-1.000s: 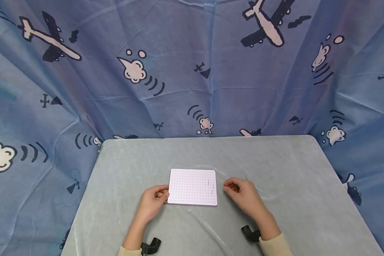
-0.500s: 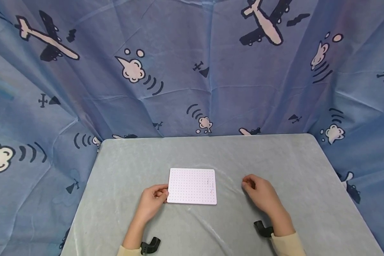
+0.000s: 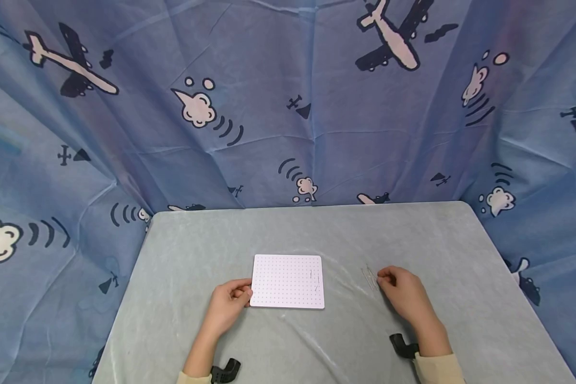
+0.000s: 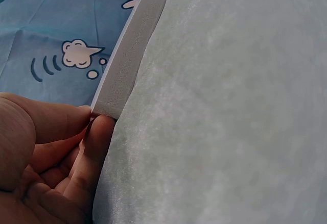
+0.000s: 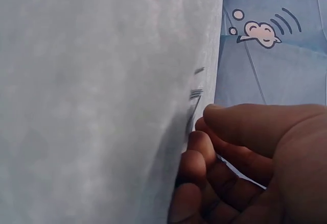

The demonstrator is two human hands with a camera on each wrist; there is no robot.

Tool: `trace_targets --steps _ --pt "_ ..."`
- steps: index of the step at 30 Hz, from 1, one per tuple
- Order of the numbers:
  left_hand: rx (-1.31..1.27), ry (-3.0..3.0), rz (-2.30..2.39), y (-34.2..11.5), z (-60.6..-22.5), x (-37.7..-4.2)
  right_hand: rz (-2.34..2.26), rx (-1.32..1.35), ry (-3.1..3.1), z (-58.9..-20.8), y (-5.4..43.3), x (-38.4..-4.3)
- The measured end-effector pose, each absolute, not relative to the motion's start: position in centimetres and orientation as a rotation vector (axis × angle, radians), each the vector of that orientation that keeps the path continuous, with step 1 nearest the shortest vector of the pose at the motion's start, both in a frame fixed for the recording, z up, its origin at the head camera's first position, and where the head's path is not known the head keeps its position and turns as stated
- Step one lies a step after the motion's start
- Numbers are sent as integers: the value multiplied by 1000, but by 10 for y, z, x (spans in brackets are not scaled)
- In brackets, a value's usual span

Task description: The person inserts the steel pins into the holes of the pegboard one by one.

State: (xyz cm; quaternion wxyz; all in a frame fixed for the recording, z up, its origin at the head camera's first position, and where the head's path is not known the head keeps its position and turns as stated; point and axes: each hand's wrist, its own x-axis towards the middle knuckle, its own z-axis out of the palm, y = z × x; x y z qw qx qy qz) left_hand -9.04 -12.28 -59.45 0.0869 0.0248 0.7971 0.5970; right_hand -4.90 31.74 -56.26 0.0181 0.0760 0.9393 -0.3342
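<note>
In the head view, a pale pegboard [image 3: 285,282] with rows of small holes lies on the table. Thin metal pins [image 3: 318,281] show near its right side. My left hand [image 3: 228,304] pinches the board's left edge; in the left wrist view, thumb and forefinger meet at the corner of the board [image 4: 125,55]. My right hand [image 3: 405,298] is low over the table, its fingertips right beside several thin metal pins [image 3: 369,278]. Its fingers are curled, thumb near forefinger, in the right wrist view, with pins [image 5: 195,94] just beyond; I cannot tell whether one is pinched.
A grey-green cloth [image 3: 211,234] with slight creases covers the table. Behind and at both sides hangs a blue curtain [image 3: 269,106] printed with planes and clouds. Black wrist mounts [image 3: 403,346] sit by both sleeves.
My right hand has moved right, away from the board, to the loose pins, which now show to the left of its fingertips. My left hand stays on the board's edge.
</note>
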Motion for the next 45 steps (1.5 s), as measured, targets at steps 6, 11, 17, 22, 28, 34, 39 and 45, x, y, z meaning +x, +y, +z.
trace_targets --steps 6,11,17,22,28,34,39,45 --pt "79 2370 1782 -123 -595 -88 -1055 238 2905 -567 319 -48" --pt "44 2352 1808 -122 -595 -87 -1046 241 2924 -569 318 -46" --pt "24 2362 1805 -122 -595 -87 -1018 237 2946 -571 316 -48" --pt "35 2365 1801 -122 -595 -88 -980 228 2943 -570 315 -51" --pt "36 2362 1802 -122 -595 -87 -944 203 2967 -571 315 -52" --pt "38 2352 1804 -121 -592 -86 -959 219 3000 -572 317 -52" --pt "40 2368 1792 -121 -592 -88 -1034 242 2986 -572 319 -51" --pt "43 2371 1786 -121 -592 -89 -1097 240 2962 -571 321 -49"
